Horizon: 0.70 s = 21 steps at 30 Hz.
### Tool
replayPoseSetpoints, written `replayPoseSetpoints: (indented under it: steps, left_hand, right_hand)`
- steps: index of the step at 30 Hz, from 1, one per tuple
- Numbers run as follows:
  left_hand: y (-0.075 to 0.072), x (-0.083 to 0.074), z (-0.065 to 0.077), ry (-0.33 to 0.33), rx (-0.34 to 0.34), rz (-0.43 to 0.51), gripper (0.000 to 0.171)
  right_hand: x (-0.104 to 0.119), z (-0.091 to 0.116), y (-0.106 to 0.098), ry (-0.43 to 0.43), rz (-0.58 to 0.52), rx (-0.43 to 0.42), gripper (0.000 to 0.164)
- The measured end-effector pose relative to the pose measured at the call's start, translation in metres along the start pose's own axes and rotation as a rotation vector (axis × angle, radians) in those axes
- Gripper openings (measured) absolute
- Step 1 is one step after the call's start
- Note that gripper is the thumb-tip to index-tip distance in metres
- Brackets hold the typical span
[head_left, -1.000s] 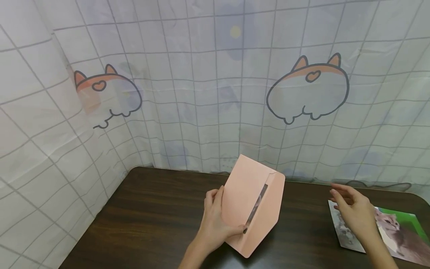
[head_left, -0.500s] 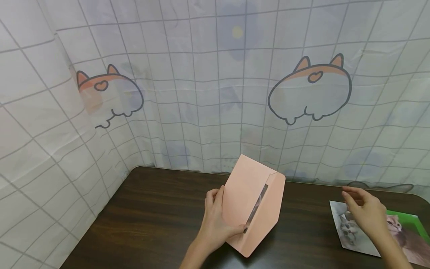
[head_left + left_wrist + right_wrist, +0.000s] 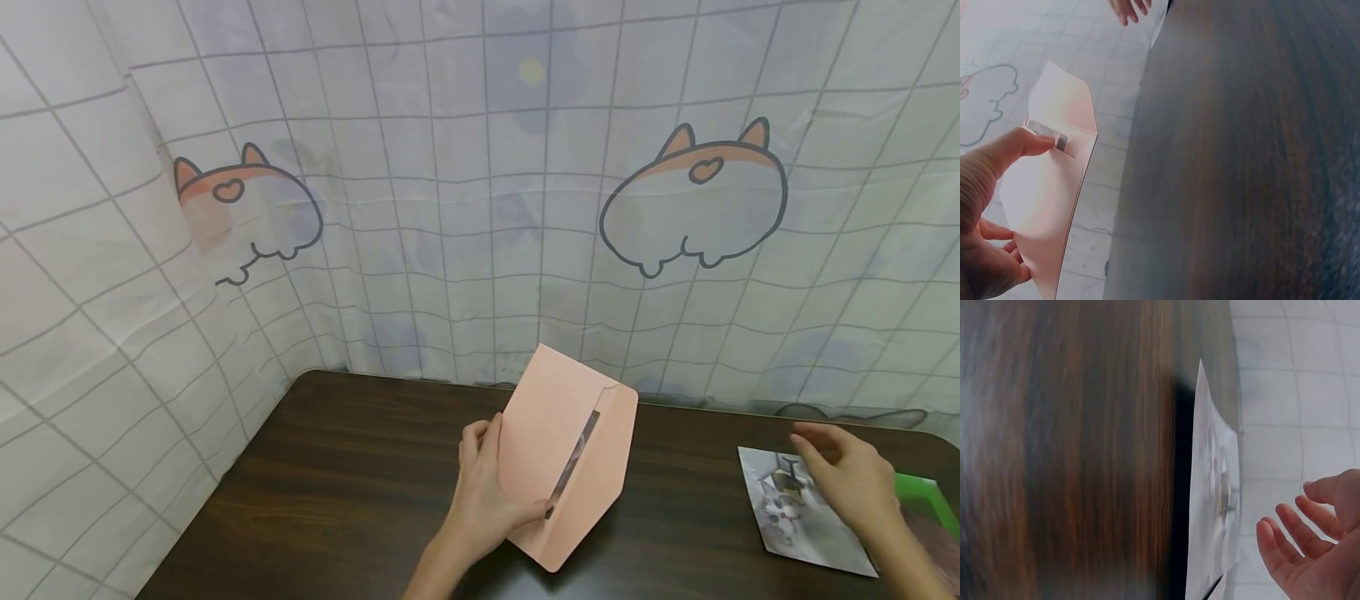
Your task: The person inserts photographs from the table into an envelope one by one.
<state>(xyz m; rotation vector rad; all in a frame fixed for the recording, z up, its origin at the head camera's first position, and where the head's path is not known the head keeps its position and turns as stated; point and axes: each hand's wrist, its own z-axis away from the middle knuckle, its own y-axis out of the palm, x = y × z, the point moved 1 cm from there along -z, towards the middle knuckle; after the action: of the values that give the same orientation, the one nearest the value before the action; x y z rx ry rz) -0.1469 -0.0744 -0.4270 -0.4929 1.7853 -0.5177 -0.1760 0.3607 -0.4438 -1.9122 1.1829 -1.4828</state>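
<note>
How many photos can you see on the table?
2: the grey one, and the green-edged one to its right, partly hidden by the right forearm. More could lie underneath.

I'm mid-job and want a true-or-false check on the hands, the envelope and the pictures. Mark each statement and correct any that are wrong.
1. The left hand grips the pink envelope. True.
2. The envelope is closed up. False: its flap stands open and a greyish strip shows in the opening.
3. The right hand is gripping a photo. False: it holds nothing, its fingers apart from the photo near it.
4. The greyish photo is on the dark table. True.
5. In the head view, the green-edged picture lies left of the envelope. False: it lies to the right.
</note>
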Motion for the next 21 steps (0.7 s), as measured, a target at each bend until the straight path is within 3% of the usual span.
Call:
replayPoseSetpoints:
  steps: [21]
  left_hand:
    - [0.003, 0.001, 0.001, 0.036, -0.017, -0.020, 0.117]
  right_hand:
    - [-0.028, -0.002, -0.011, 0.048, 0.092, 0.052, 0.039]
